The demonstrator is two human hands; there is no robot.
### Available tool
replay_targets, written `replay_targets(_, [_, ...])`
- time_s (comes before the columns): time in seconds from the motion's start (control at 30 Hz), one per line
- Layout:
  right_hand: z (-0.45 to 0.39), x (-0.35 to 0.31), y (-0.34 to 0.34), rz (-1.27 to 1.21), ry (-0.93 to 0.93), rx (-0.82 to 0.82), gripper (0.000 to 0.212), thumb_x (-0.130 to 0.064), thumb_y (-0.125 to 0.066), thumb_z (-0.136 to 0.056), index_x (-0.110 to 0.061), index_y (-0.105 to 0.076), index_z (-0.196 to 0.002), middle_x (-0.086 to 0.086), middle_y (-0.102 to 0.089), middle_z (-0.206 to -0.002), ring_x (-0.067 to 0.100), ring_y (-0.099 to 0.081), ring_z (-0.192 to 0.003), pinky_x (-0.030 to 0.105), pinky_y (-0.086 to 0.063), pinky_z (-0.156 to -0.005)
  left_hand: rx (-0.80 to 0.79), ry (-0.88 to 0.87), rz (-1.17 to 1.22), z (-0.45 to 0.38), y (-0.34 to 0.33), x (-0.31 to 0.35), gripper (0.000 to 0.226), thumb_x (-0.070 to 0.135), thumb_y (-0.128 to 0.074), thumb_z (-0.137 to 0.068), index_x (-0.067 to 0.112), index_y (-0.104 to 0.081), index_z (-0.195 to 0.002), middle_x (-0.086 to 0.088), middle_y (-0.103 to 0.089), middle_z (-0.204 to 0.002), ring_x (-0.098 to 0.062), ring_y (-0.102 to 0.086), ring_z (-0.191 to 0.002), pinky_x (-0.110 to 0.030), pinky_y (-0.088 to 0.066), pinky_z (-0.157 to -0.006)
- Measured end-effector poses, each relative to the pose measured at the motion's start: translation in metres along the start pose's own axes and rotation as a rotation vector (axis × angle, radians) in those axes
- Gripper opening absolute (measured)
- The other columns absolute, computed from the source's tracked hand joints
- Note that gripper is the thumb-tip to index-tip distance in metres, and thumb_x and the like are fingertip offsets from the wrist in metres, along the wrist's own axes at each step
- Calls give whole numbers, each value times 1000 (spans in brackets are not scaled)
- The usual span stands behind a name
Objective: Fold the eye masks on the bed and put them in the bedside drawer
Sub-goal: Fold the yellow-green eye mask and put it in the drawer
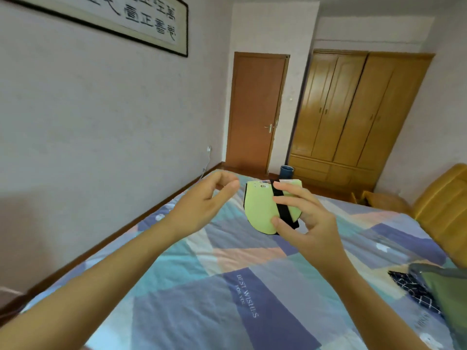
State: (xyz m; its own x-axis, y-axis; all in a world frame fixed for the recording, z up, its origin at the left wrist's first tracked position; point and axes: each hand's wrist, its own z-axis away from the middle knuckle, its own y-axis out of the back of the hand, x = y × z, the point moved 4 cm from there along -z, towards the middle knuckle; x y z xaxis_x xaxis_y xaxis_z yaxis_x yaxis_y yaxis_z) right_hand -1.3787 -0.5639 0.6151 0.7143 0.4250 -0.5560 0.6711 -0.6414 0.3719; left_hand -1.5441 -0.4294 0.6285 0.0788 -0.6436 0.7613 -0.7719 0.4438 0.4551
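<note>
The eye mask (260,205) is pale green with black edging and a black strap across it. It is folded in half, held upright above the bed (227,286), pinched in the right grip (305,218), thumb at its lower edge, fingers over the strap.

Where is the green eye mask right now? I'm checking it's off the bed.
In the head view, the green eye mask is mid-frame, held above the patchwork bedspread by the right hand, just right of the left hand.
</note>
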Motion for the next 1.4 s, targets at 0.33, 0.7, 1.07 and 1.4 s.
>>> replay_targets(0.33, [-45,-63,-158,-274,160,-190,32,-23,-69,-77,-11,-70,-106,-6,-60,-128,10,-52,-125,48,-51,-95,229,143,-360,86,166,-50,38,46,-65,-82,34,-52,-115,21,-59,-110,5,-52,-103,-16,-42,-82])
replay_targets(0.7, [-87,-156,-390,-476,225,-356,28,-6,-72,-74,-6,-70,-102,1,-61,-128,11,-52,-126,26,-43,-101,371,285,-812,192,381,-107,44,49,-58,-85,35,-45,-125,20,-55,-118,-1,-49,-109,-28,-46,-87])
replay_targets(1.07, [-117,-237,-595,-698,331,-496,27,-19,-70,-78,-10,-70,-104,-3,-60,-129,19,-50,-129,29,-45,-102,428,554,-1224,293,550,-153,44,50,-52,-89,33,-44,-128,13,-56,-128,-12,-51,-116,-33,-40,-95])
replay_targets(1.4, [-194,-222,-762,-781,402,-596,30,-23,-66,-79,-13,-68,-107,-5,-59,-131,15,-48,-131,20,-45,-99,293,685,-1270,254,673,-256,44,54,-49,-88,36,-47,-128,17,-56,-127,3,-43,-94,-23,-39,-86])
